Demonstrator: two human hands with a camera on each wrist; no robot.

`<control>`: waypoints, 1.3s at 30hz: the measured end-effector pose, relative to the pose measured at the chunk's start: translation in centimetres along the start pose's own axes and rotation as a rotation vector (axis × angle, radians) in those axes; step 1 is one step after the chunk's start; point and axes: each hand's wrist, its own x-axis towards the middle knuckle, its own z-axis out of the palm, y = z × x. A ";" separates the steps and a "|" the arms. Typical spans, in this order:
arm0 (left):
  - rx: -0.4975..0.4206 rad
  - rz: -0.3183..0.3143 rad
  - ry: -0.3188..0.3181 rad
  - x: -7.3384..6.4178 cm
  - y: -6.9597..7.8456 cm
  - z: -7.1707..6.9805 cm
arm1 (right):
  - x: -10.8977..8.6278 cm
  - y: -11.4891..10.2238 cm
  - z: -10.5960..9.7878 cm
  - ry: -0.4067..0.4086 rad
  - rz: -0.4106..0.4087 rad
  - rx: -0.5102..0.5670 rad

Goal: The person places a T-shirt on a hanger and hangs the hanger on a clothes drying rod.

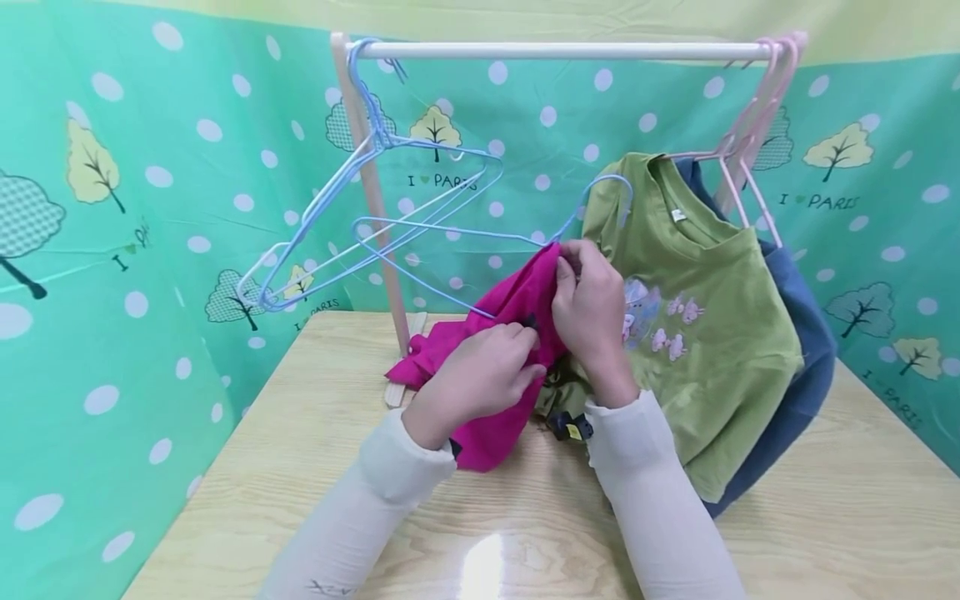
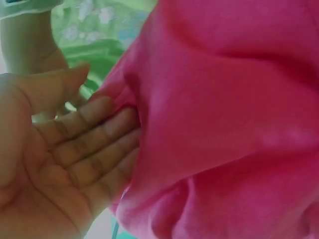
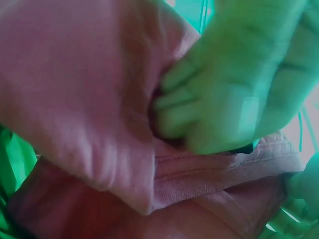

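Note:
A magenta garment (image 1: 498, 425) hangs bunched between both hands, with a stitched edge visible in the right wrist view. One end of a blue clothes hanger (image 1: 457, 229) goes into it; the other end and the hook stick out. My right hand (image 1: 592, 304) pinches the cloth at the top, beside the hanger's hook; in the right wrist view its fingers are curled on the fabric. My left hand (image 1: 487, 367) lies against the garment's front. In the left wrist view its fingers are nearly straight, thumb apart, their tips tucked behind a fold of the cloth.
A rack with a white rail (image 1: 562, 52) stands on the wooden table (image 1: 247, 500). Blue and white hangers (image 1: 322, 208) hang at its left. At right, a green shirt (image 1: 705, 333) and a dark blue garment (image 1: 802, 333) hang near pink hangers (image 1: 738, 158), close to my right hand.

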 end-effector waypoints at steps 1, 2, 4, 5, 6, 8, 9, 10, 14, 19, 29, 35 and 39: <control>0.013 -0.001 0.003 0.1 0.0 0.2 | 0.0 0.1 0.0 0.001 0.000 0.006; 0.030 0.000 0.005 0.1 0.0 0.4 | 0.0 0.2 0.1 0.002 0.000 0.011; 0.076 0.003 0.009 0.2 0.2 0.9 | -0.1 0.4 0.1 0.009 -0.001 0.019; 0.097 0.004 0.003 0.3 0.3 1.0 | -0.1 0.6 0.2 0.012 0.000 0.023; 0.114 0.004 -0.002 0.3 0.4 1.2 | -0.1 0.7 0.2 0.015 -0.001 0.023; 0.134 -0.009 -0.017 0.3 0.4 1.5 | -0.2 0.9 0.3 0.024 -0.002 0.025; 0.143 -0.023 -0.027 0.3 0.3 1.5 | -0.2 1.0 0.3 0.028 -0.001 0.026; 0.147 -0.038 -0.039 0.3 0.2 1.5 | -0.2 1.0 0.3 0.032 -0.001 0.026; 0.159 -0.116 -0.070 0.1 -0.2 1.2 | -0.1 1.1 0.1 0.047 0.004 0.032; 0.179 -0.158 -0.118 -0.4 -0.6 0.2 | 0.1 1.4 0.0 0.062 0.017 0.038; -0.034 -0.198 -0.105 -1.1 -2.5 -2.9 | 0.6 2.3 -1.0 0.118 0.095 0.039; -0.139 -0.140 -0.016 -2.1 -4.3 -4.7 | 0.6 2.6 -1.3 0.134 0.122 0.035; -0.125 -0.152 0.037 -2.7 -5.4 -5.7 | 0.7 2.8 -1.4 0.127 0.118 0.038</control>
